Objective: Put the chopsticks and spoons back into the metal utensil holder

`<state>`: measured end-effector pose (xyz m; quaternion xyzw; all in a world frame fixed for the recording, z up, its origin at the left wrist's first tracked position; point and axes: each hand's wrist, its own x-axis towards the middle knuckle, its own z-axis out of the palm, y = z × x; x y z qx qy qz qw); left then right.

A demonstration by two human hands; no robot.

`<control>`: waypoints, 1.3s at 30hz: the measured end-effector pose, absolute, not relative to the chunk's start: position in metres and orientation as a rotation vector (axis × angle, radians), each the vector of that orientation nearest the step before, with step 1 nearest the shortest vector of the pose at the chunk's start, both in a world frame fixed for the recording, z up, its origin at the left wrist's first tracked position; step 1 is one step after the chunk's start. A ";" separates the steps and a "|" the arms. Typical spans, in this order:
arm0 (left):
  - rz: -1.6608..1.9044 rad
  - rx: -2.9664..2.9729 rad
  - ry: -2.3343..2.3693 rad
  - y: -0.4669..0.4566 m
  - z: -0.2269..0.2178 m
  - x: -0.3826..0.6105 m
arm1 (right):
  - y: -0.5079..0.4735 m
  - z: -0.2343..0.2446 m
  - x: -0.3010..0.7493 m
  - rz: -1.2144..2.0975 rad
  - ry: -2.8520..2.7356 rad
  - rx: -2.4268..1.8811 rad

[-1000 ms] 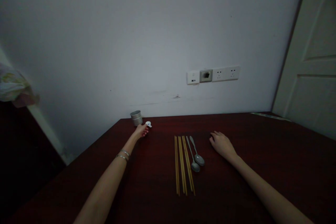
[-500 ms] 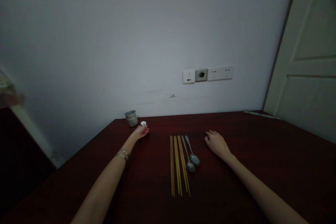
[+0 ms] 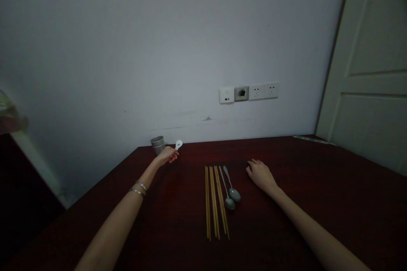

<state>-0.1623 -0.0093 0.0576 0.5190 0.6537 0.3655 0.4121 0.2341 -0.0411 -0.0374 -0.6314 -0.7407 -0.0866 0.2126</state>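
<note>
My left hand (image 3: 166, 155) is stretched far out and closed on the handle of a small white spoon (image 3: 178, 144), whose bowl is lifted off the table. Just left of it a grey metal cup (image 3: 158, 144) stands against the wall. My right hand (image 3: 260, 173) rests on the dark red table (image 3: 318, 203) with its fingers loosely spread, holding nothing. Between my arms lie several yellow chopsticks (image 3: 215, 201) side by side and two metal spoons (image 3: 230, 188), bowls toward me.
A white wall with a row of sockets (image 3: 248, 92) rises behind the table. A pale door (image 3: 372, 80) stands at the right. A thin light strip (image 3: 313, 139) lies at the table's far right edge. The table's left edge drops to dark floor.
My left hand has raised the white spoon from the table surface, bowl now tilted up beside the cup. My right hand has stayed put. The view has drifted slightly.
</note>
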 end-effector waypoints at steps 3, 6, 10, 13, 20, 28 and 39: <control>0.872 1.589 1.705 -0.013 0.078 -0.158 | -0.041 -0.038 0.234 -0.239 -2.054 -1.754; 0.858 1.790 1.746 -0.020 0.099 -0.150 | -0.041 -0.038 0.234 -0.247 -2.056 -1.750; 0.882 2.007 1.683 -0.034 0.123 -0.134 | -0.042 -0.038 0.234 -0.257 -2.061 -1.735; 0.943 2.090 1.547 -0.047 0.134 -0.118 | -0.041 -0.037 0.235 -0.262 -2.068 -1.711; 1.086 1.940 1.208 -0.066 0.141 -0.068 | -0.040 -0.037 0.235 -0.251 -2.063 -1.729; 1.063 1.810 0.973 -0.077 0.129 -0.002 | -0.042 -0.035 0.234 -0.223 -2.066 -1.745; 1.000 1.770 0.941 -0.073 0.105 0.035 | -0.047 -0.029 0.232 -0.149 -2.027 -1.759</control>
